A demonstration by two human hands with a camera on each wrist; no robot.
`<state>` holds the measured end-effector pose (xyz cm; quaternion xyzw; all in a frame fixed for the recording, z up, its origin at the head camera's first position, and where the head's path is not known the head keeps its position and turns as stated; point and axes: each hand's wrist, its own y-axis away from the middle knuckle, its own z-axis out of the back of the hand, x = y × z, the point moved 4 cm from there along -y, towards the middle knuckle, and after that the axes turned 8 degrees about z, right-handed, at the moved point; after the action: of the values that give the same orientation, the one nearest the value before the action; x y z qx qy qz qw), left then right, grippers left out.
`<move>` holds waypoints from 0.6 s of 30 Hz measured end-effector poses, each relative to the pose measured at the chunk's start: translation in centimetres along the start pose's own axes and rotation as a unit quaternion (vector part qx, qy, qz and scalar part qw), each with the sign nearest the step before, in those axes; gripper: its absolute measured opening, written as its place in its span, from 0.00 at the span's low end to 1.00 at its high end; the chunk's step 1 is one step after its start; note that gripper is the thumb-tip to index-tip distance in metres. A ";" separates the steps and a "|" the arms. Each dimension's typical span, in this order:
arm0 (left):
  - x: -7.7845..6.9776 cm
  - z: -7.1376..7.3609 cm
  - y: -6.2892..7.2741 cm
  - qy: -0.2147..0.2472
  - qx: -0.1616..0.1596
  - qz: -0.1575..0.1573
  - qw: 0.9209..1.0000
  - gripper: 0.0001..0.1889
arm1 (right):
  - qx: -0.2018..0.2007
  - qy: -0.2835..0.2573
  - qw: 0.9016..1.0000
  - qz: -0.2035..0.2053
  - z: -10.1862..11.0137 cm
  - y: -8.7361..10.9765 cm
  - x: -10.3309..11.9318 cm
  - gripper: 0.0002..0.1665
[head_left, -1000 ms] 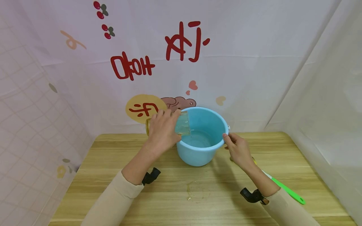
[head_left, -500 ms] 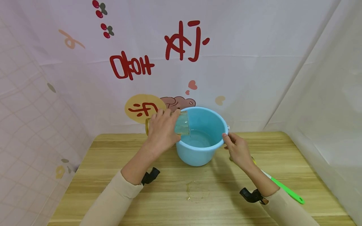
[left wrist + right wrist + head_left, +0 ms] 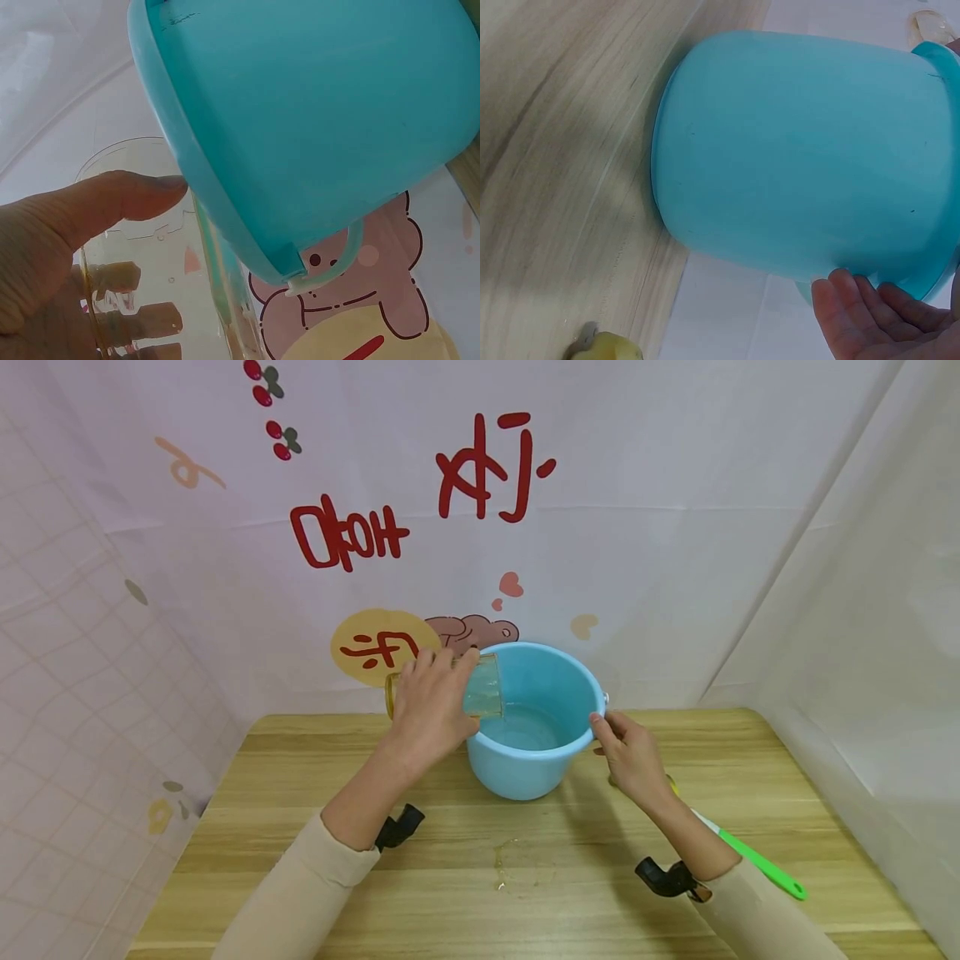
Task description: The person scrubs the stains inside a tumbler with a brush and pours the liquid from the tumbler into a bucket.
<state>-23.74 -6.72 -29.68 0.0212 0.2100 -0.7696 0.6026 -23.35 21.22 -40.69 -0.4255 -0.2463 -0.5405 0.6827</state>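
Observation:
In the head view, my left hand grips a clear, yellow-tinted cup tipped almost onto its side. The cup's mouth is over the left rim of a light blue bucket, and a little clear liquid shows on the bucket's floor. The left wrist view shows the thumb along the near side of the cup and the fingers seen through its wall. My right hand holds the bucket's right rim, thumb on top. In the right wrist view, its fingers lie under the rim, against the bucket's outside.
A long green-and-white handle lies on the wooden table, partly under the right forearm; its yellow end shows in the right wrist view. A wet patch marks the tabletop in front. A printed white cloth hangs behind the bucket.

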 end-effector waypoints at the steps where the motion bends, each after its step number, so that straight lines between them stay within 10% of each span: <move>1: 0.0 0.0 0.0 0.000 -0.001 0.000 1.000 0.48 | 0.000 -0.001 1.000 -0.001 0.0 0.0 0.0 0.30; 18: -0.1 0.1 0.0 -0.006 0.003 0.001 1.000 0.49 | -0.003 -0.003 1.000 -0.002 0.0 0.1 0.1 0.30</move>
<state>-23.67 -6.64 -29.61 0.0183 0.2041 -0.7696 0.6048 -23.26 21.22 -40.62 -0.4287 -0.2475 -0.5414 0.6796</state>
